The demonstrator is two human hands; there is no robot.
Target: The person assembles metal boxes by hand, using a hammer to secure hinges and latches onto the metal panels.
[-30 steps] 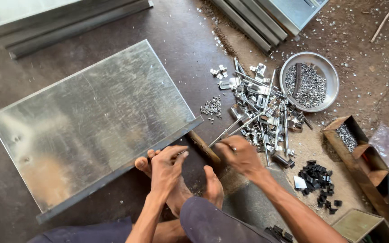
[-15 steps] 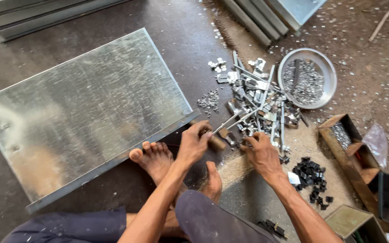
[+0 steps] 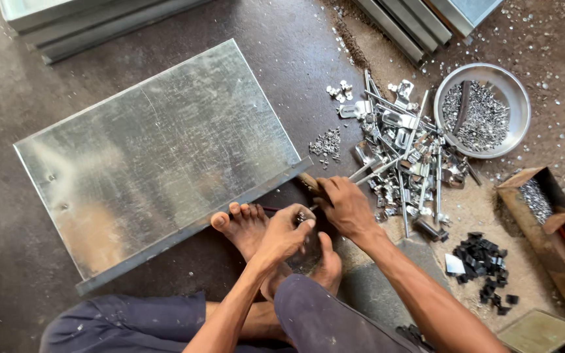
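- Nearest me, on the dark floor: my two bare feet [image 3: 250, 229], toes touching the folded near edge of the sheet-metal panel.
- Left hand [image 3: 286, 235]: fingers pinched narrow on a small shiny metal piece [image 3: 302, 217], too small to identify, held just above my feet.
- Right hand [image 3: 346, 208]: closed around a wooden-handled tool [image 3: 307, 181]; only the handle end shows past my knuckles, close to the panel's near right corner.
- Galvanised sheet-metal panel [image 3: 158, 150]: lying flat, tilted across the floor, well to the left of the hardware.
- Heap of metal brackets and rods [image 3: 403, 153]: just beyond my right hand.
- Small pile of screws [image 3: 327, 142]: between panel and heap.
- Black clips [image 3: 485, 261]: scattered to the right, near a cardboard box [image 3: 544, 216].
- Round metal bowl [image 3: 514, 98] of small fasteners: beyond the heap.
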